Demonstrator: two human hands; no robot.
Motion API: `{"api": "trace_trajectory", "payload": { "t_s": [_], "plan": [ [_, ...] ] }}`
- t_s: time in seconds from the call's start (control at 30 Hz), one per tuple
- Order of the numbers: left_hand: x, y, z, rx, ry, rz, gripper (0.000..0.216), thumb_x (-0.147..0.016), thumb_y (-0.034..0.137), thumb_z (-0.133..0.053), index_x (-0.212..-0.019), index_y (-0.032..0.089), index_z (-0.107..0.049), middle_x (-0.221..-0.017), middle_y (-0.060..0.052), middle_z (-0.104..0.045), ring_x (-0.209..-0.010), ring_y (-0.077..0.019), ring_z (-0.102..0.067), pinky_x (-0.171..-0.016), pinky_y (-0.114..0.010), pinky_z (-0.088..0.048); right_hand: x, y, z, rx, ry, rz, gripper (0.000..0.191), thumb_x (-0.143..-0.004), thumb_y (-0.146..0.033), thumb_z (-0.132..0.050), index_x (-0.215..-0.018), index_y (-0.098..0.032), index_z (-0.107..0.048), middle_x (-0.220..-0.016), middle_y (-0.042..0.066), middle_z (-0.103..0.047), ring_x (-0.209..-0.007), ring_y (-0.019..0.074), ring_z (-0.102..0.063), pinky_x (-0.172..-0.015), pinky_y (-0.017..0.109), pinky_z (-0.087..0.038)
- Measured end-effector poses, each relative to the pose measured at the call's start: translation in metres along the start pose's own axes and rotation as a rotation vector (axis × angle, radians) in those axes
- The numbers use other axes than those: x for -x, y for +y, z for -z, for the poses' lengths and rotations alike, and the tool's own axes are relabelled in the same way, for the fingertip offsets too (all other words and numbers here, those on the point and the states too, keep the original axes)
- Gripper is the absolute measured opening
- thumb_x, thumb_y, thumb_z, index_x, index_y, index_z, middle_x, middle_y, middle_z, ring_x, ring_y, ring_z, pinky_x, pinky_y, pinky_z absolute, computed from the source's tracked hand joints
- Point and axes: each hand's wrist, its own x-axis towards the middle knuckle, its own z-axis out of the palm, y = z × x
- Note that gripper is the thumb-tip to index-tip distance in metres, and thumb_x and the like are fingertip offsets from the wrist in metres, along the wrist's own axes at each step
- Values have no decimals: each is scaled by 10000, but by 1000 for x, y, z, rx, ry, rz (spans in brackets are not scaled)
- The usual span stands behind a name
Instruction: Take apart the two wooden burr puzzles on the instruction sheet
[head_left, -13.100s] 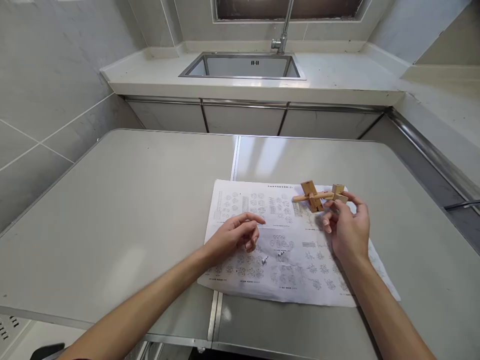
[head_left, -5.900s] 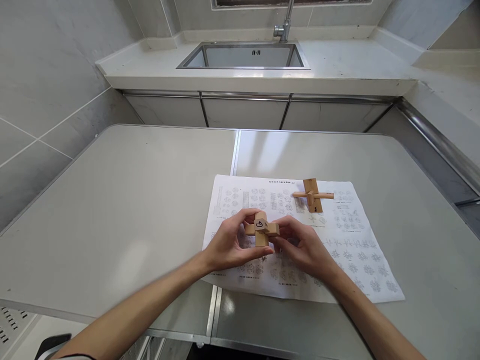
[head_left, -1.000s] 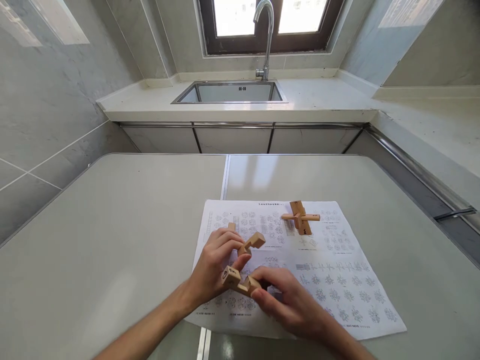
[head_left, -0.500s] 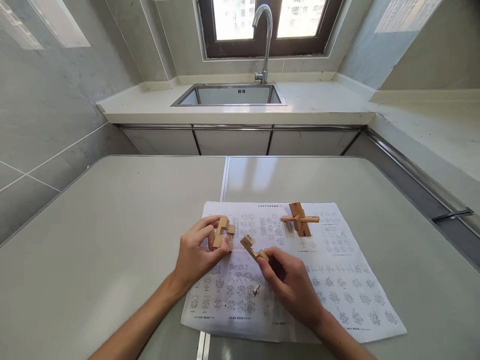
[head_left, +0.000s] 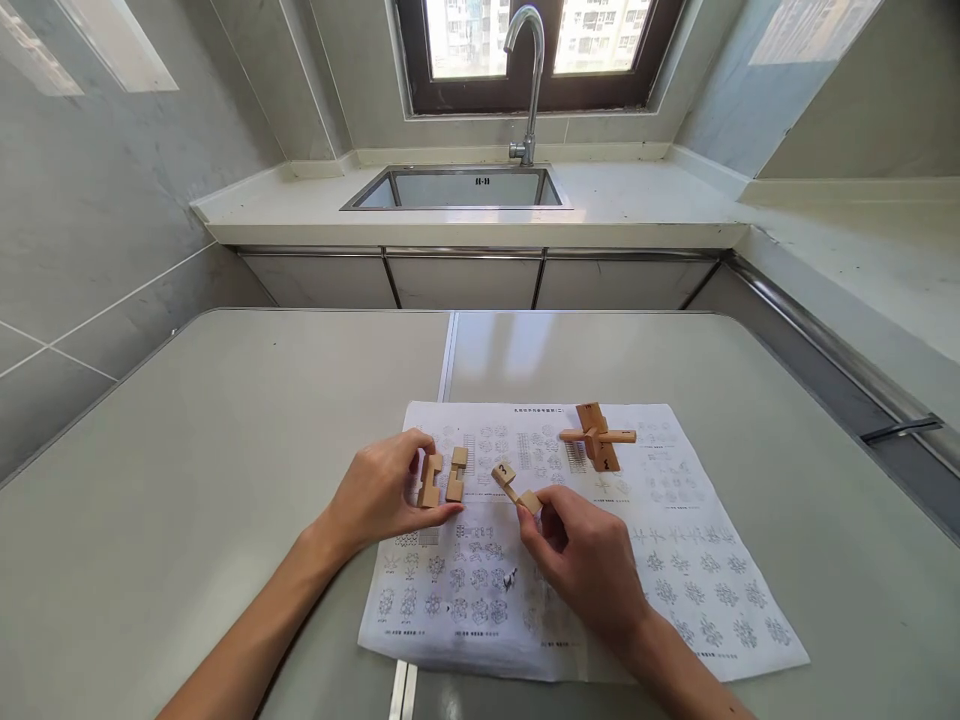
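Two notched wooden puzzle pieces (head_left: 442,477) lie side by side on a printed instruction sheet (head_left: 675,560). My left hand (head_left: 379,492) rests beside them, its thumb and fingers touching the left piece. My right hand (head_left: 589,560) pinches the near end of a third notched piece (head_left: 514,485) marked with a number, its far end pointing up and left. An assembled wooden cross puzzle (head_left: 598,438) sits on the sheet's far right part, away from both hands.
The sheet lies on a grey table (head_left: 225,420) with a seam down its middle. Beyond it stands a counter with a steel sink (head_left: 457,188) and a tap (head_left: 525,70) under a window. Tiled walls are at left and right.
The small puzzle, whole between both hands six seconds ago, is in three pieces. In the last half second my left hand lowered its two pieces onto the sheet; my right hand shifted its piece slightly.
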Motion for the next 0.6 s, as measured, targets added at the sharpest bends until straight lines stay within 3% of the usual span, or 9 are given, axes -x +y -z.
{"api": "trace_trajectory", "payload": {
  "t_s": [0.1,0.27,0.6],
  "plan": [
    [0,4,-3,-9,-74,-35,681,-791,710,-801,-1181,216,-542,-914,-3,-697,-653,-173,-650,-634,-307,-511,-1,-2,0,9,16,30,211,-1043,-322,-595,-865,-209,-609,-657,-6,-611,-526,141,-554,-538,266,-387],
    [-1,13,-6,-13,-144,-64,756,-837,651,-803,-1394,237,-502,-1185,-79,-697,-923,-249,-730,-763,-348,-570,0,-1,-2,20,8,57,150,-1032,-296,-611,-910,-209,-621,-704,2,-639,-570,150,-588,-577,273,-410],
    [2,28,-17,79,-98,-66,602,-822,580,-823,-1242,241,-555,-1193,-98,-689,-944,-263,-735,-776,-366,-584,-1,-3,-3,31,-79,120,139,-1015,-265,-617,-886,-215,-596,-729,8,-627,-639,172,-602,-628,289,-414]
  ]
}}
